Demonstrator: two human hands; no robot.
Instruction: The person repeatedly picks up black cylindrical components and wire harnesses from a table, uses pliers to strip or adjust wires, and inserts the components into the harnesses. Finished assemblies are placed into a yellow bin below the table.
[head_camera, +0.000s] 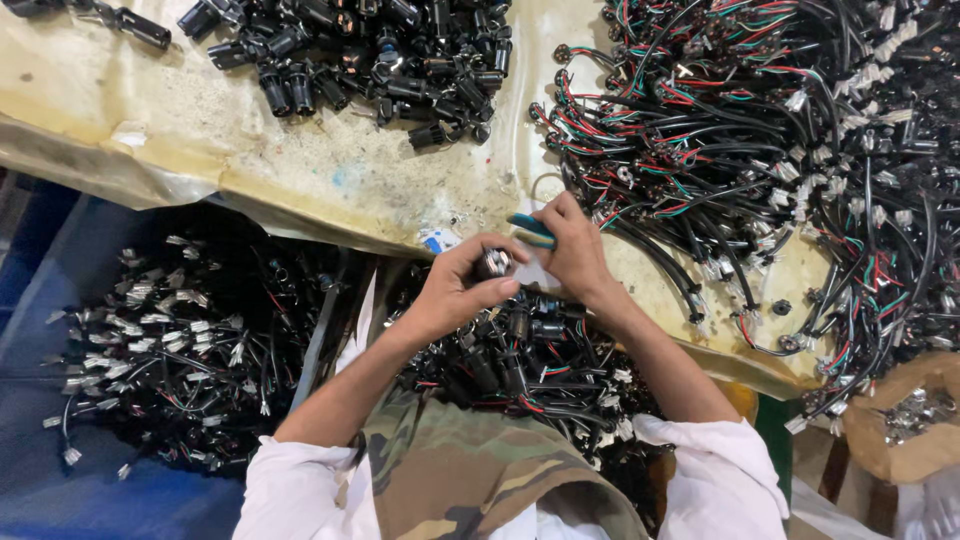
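Camouflage apron: lying nearest the camera, covering the lap between two white sleeves.

Lap pile of wired plugs: sitting just below both hands, black bodies with red, green and black leads tangling together.

Left hand: fingers closing around a small black round connector, its metal face turning up toward the camera, held just above the lap pile at the table edge.

Right hand: gripping a teal-handled tool, fingers curling together around it; the tip is pointing toward the connector, but whether it is touching cannot be told.

Table: worn, stained yellowish cover, sagging at the near edge.

Heap of black sockets: lying at the far side of the table, well apart from the hands.

Mass of wire harnesses: spreading across the right of the table, white end clips showing.

Blue bin: holding more finished leads at the left.

Brown bag: holding small metal parts at the right.

Risks, as judged: the tool tip may be slipping off the small connector toward the left fingertips; the connector may be dropping into the lap pile, where it would be getting lost among look-alikes; loose leads may be snagging the wrist.
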